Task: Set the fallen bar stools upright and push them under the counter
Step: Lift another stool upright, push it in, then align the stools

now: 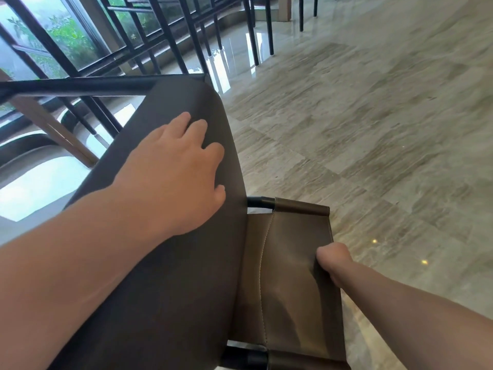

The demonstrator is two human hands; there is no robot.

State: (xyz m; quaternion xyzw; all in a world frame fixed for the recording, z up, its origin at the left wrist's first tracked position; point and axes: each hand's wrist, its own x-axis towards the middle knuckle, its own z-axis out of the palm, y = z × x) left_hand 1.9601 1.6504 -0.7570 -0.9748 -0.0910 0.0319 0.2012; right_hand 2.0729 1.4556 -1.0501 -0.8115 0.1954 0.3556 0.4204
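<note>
Running across the upper left of the frame, dark legs of other stools (170,41) stand in a row before a window (66,41) with greenery outside. Below them, at centre left, the left hand (173,169) lies flat on the brown seat (165,289) of the bar stool, fingers straight and spread, pressing on the leather and curled round nothing. The seat fills the middle of the frame from a black frame bar (80,88) at the upper left down to the bottom edge. Just to its right, at lower centre, hangs the stool's leather backrest (288,263), stitched down its length and looped over a black tube. At the backrest's right edge the right hand (333,263) grips the leather (thumb on the near face, the fingers hidden behind it). Farther right there is only pale, glossy stone floor (386,129).

The stool appears to be upright or nearly so, which suggests the righting step is about finished and the push is in hand. The counter itself cannot be made out here. The next move probably calls for both hands steering the stool toward the upper left, in line with the row of legs, keeping it level so it does not tip or scrape on the slick floor.
</note>
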